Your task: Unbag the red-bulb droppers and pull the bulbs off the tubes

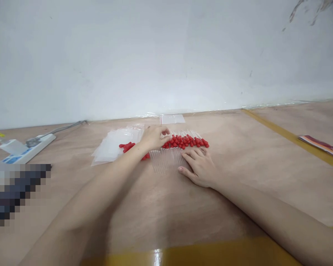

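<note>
Clear thin tubes point(166, 160) lie side by side in a row on the table, and a second group of thin clear tubes with red rubber bulbs point(187, 140), which look like droppers, lies just behind them. My left hand point(154, 136) is at the left end of the red bulbs, its fingers curled toward the thumb. Whatever sits between those fingertips is too small to make out. Flat and spread, my right hand point(201, 166) rests at the right end of the front row, fingertips by the tubes and just below the bulbs. Loose red bulbs point(127, 146) lie partly behind my left forearm.
Clear plastic bags point(111, 147) are stacked to the left. A small white packet point(172, 119) lies near the wall. A power strip point(30, 149) with plugs and a cable is at far left, near a blurred dark object point(19, 192). A striped strip point(322, 146) lies far right.
</note>
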Demonstrator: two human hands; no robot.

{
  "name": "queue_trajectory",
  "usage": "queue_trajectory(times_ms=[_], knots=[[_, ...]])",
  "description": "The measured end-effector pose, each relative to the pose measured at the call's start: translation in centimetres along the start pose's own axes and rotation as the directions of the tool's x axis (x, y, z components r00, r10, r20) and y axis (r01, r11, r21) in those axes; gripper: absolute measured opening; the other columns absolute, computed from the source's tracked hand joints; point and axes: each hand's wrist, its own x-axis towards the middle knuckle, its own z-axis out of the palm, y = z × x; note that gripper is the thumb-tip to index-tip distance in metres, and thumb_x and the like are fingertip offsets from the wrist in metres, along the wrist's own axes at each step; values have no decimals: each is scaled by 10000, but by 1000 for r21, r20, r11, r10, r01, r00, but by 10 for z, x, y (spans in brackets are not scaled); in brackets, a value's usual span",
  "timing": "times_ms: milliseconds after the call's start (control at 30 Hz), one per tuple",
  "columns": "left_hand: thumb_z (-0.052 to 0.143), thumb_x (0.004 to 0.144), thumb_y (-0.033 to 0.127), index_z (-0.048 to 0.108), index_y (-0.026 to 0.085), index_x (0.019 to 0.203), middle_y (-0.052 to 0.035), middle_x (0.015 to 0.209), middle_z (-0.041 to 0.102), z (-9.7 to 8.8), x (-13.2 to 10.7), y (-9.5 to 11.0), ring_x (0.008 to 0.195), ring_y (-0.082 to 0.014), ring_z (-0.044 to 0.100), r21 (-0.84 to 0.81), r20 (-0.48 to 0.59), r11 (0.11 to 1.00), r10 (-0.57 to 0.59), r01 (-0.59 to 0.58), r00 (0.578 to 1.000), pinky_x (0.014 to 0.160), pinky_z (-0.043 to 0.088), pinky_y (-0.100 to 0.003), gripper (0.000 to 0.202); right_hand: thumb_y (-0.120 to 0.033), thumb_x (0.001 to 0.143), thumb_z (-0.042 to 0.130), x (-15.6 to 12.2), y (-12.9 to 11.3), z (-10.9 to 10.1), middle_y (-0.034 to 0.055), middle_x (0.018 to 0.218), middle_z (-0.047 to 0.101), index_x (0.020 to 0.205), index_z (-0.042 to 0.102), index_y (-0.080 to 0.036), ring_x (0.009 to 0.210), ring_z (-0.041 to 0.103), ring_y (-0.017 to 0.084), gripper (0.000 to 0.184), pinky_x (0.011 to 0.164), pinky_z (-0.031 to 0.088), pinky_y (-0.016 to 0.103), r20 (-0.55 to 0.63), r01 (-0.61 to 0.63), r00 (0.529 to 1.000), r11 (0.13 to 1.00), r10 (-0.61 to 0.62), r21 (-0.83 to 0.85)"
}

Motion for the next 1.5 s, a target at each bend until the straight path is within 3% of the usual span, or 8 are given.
queue_trajectory(times_ms=[267, 500, 667, 833, 933, 1033, 1233, 1500], knots=[[559, 727, 408, 613, 197, 741, -18, 736, 660, 31, 18, 19, 709, -183, 594, -123, -10, 961, -250, 247, 968, 701, 419, -310, 219, -427, 901, 277, 4, 10, 2, 55, 1054, 603, 1119, 529, -227, 1019, 483, 212, 389, 934, 241, 436, -35, -277, 959, 955, 282, 107], [562, 731, 315, 541, 208, 943, 18, 737, 643, 23, -10, 16, 697, -147, 603, -394, -248, 847, -472, 357, 846, 714, 442, -303, 239, -414, 887, 325, 6, 15, 7, 73, 1051, 589, 1101, 541, -223, 1020, 494, 218, 359, 920, 289, 449, -131, -288, 941, 941, 313, 177], [576, 763, 278, 490, 210, 1028, 0, 822, 634, 11, -85, 6, 753, -138, 603, -339, -328, 940, -147, 29, 933, 741, 467, -294, 287, -453, 816, 466, 6, 16, 8, 147, 1230, 440, 1286, 379, -156, 1143, 412, 235, 562, 927, 344, 391, -409, -108, 893, 971, 188, 212], [594, 755, 172, 516, 182, 940, -5, 786, 624, 19, -122, 2, 765, -140, 599, -207, -462, 942, 143, -263, 875, 890, 435, -379, 201, -401, 801, 539, 5, 9, 4, 49, 1071, 589, 1140, 541, -252, 1036, 486, 192, 370, 971, 252, 411, -410, 206, 896, 978, -172, 40], [599, 750, 144, 522, 193, 927, 13, 783, 633, 25, -122, 4, 722, -124, 596, -178, -504, 923, 213, -342, 837, 915, 420, -394, 199, -355, 827, 518, 5, 3, 3, 5, 868, 653, 1049, 598, -254, 916, 521, 161, 256, 966, 212, 417, -391, 265, 887, 964, -247, -7], [594, 753, 133, 528, 203, 931, 13, 790, 642, 25, -120, 9, 724, -121, 596, -207, -508, 901, 234, -381, 829, 904, 419, -383, 203, -323, 850, 484, 5, -1, 3, -11, 709, 640, 973, 631, -236, 783, 514, 135, 209, 945, 216, 409, -371, 264, 895, 965, -249, -12], [581, 776, 301, 562, 239, 1070, -64, 1041, 613, 16, -117, 20, 987, -192, 538, -196, -241, 944, 216, -265, 946, 973, 298, -427, 300, -322, 877, 409, 6, -8, 6, -14, 680, 598, 838, 637, -236, 745, 484, 127, 247, 952, 202, 394, -233, 264, 938, 965, -255, 5], [448, 848, 273, 621, 213, 830, 10, 631, 610, 15, -114, 27, 651, -133, 518, -115, -108, 964, 229, -241, 968, 936, 254, -409, 183, -311, 880, 410, 2, -11, 8, -53, 636, 575, 875, 613, -272, 673, 455, 89, 207, 931, 184, 364, -240, 308, 920, 950, -309, -43]])
